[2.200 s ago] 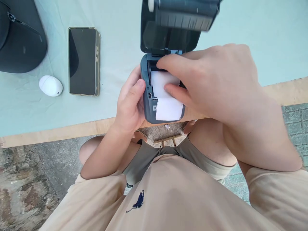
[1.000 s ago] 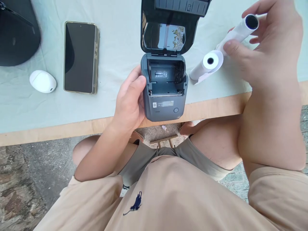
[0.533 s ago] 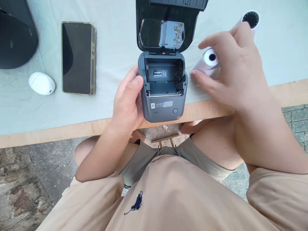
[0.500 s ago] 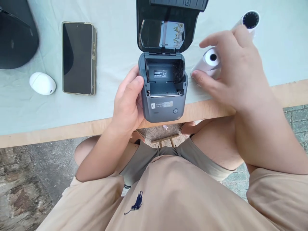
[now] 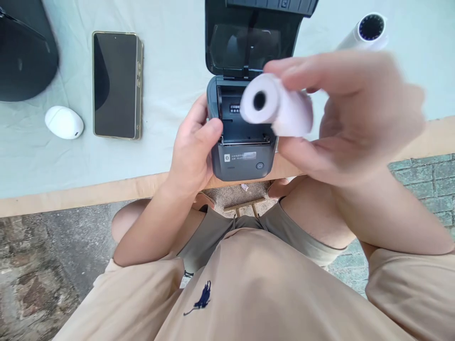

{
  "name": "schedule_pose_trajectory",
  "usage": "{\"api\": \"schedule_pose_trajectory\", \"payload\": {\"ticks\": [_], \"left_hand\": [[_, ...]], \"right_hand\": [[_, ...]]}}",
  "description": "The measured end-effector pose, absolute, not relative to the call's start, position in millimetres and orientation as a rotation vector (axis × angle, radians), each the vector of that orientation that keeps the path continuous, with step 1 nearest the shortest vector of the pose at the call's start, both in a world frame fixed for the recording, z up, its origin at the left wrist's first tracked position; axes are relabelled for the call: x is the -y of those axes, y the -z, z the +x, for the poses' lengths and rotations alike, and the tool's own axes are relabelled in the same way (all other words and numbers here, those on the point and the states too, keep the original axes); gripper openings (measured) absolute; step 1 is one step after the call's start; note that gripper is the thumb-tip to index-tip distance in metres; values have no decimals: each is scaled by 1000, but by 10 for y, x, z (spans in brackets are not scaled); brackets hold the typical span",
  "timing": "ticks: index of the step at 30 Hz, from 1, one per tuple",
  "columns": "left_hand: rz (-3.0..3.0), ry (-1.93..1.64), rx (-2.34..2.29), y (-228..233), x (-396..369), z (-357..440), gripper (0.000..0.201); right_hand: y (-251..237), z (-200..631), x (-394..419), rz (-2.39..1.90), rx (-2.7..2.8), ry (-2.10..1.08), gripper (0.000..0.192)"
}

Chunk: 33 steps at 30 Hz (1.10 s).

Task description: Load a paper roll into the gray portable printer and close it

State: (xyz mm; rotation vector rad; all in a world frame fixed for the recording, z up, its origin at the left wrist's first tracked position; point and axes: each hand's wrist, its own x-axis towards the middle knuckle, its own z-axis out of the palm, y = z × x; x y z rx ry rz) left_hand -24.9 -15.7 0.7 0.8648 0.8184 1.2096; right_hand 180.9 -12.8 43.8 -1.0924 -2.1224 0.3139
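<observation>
A dark grey label printer with its lid raised is gripped at its left side by my left hand, thumb on the rim. Between the thumb and fingers of my right hand, a white paper roll is held above the printer's right half. The roll's dark core hole faces left, and the roll covers part of the paper compartment. My right hand is smeared by motion.
Another white roll with a wide black core lies at the back right. A phone, a white earbud case and a large black object rest on the left. The table's wooden edge runs along the front.
My right hand has lifted the paper roll off the table and carried it left over the printer. The printer has shifted very slightly; my left hand still holds it.
</observation>
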Motion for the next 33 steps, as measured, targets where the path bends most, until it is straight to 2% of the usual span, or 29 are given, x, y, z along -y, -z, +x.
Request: {"api": "schedule_pose_trajectory", "payload": {"ticks": [3, 7, 12, 16, 21, 24, 27, 31, 33], "left_hand": [[918, -1239, -818, 19, 166, -238, 32], [907, -1192, -790, 40, 174, -272, 33], [875, -1159, -775, -8, 185, -294, 33], [874, -1176, -791, -29, 181, -286, 32], [947, -1161, -752, 143, 142, -348, 46], [1046, -1163, -759, 264, 120, -401, 59], [1101, -1147, -793, 309, 106, -425, 68], [1119, -1149, -734, 297, 96, -429, 70], [1107, -1148, -735, 283, 98, -431, 67]], "right_hand": [[-389, 1639, 144, -1008, 2106, -71, 36], [-374, 1586, 78, -1081, 2189, -8, 41], [-303, 1666, -32, -946, 2202, 19, 19], [-268, 1637, -8, -976, 2122, 187, 31], [-298, 1643, 64, -749, 2241, 57, 21], [-300, 1736, 41, -745, 2254, -36, 25], [-300, 1837, 11, -796, 2264, -92, 15], [-293, 1838, 62, -873, 2330, -37, 27], [-284, 1801, 100, -911, 2310, -56, 26]]}}
